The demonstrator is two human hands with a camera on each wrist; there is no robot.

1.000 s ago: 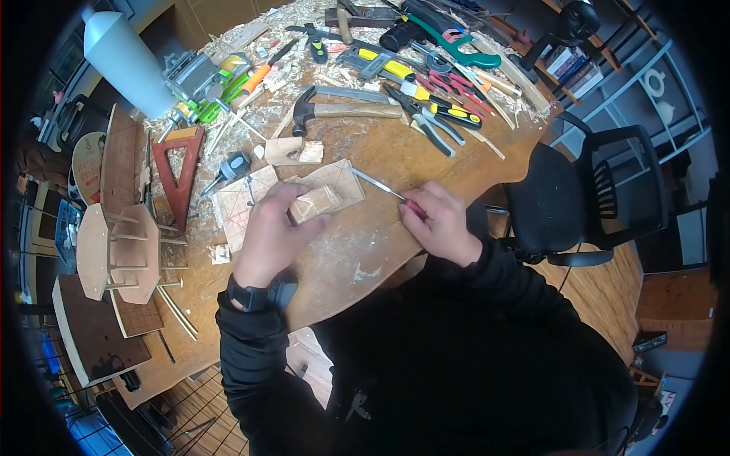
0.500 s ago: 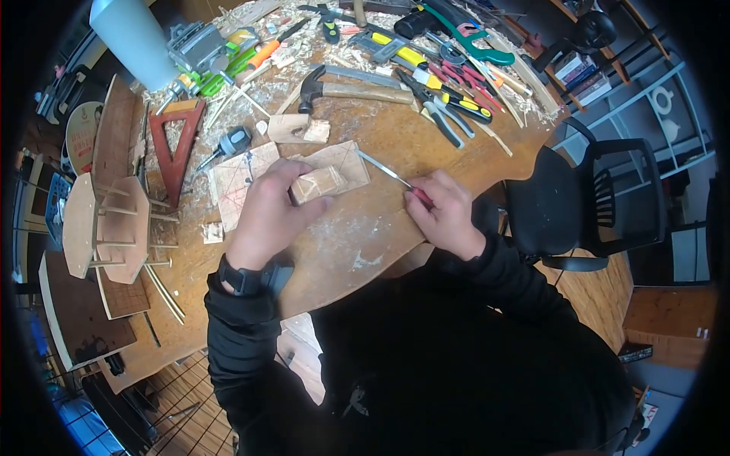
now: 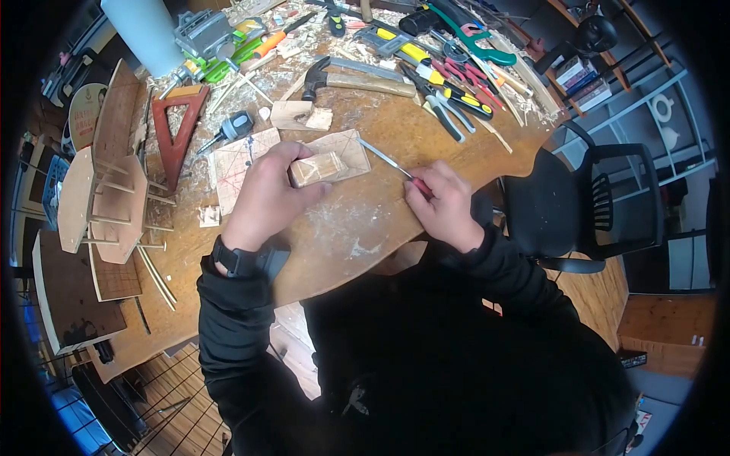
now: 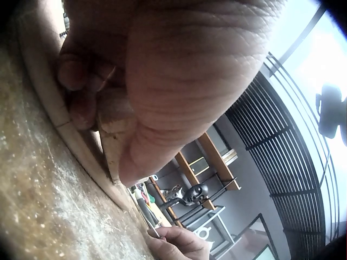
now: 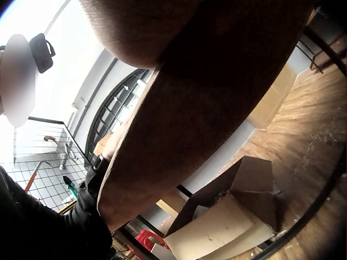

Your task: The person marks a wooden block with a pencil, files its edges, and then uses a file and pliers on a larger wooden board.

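My left hand (image 3: 268, 194) holds a small pale wooden block (image 3: 315, 169) between thumb and fingers over a thin wooden board (image 3: 352, 158). In the left wrist view the thumb presses along the side of the block, close above the tabletop. My right hand (image 3: 445, 207) grips the red handle of a slim chisel (image 3: 386, 159) near the table's front edge. Its blade points up and left, with the tip at the thin board's right corner. In the right wrist view the table edge and hand hide the chisel. A board with red lines (image 3: 228, 178) lies beside the left hand.
A hammer (image 3: 365, 82), pliers (image 3: 450, 118) and a carved wooden piece (image 3: 293, 115) lie farther back among shavings. To the left are a red triangular frame (image 3: 173, 144), a screwdriver (image 3: 228, 131) and a wooden shelf model (image 3: 118, 205). The table (image 3: 357, 251) curves at its front edge.
The head view has shifted slightly, so the table items appear displaced. Both hands keep their grips, and the chisel tip stays by the thin board's corner.
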